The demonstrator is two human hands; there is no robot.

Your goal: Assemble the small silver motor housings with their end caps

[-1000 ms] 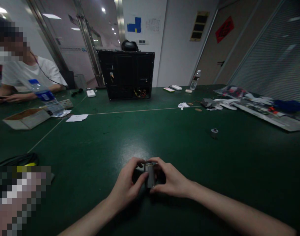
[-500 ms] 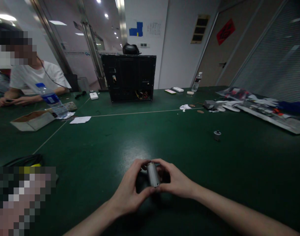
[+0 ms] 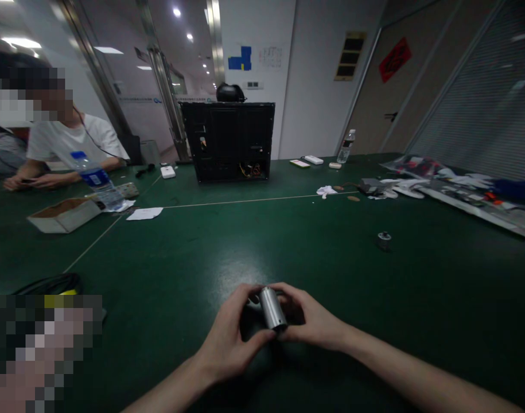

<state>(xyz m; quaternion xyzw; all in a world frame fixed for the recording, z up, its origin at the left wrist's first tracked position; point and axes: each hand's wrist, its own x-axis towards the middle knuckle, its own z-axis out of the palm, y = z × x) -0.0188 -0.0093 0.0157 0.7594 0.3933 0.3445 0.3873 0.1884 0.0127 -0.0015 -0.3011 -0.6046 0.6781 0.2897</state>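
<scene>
Gripping a tilted metal cylinder (image 3: 272, 308) over the tabletop (image 3: 193, 252), the left hand (image 3: 230, 339) and right hand (image 3: 310, 322) both pinched it; a smaller part (image 3: 384, 241) sat untouched, far right.

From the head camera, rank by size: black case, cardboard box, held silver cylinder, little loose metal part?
1. black case
2. cardboard box
3. silver cylinder (nearest the camera, so flattered)
4. metal part
</scene>
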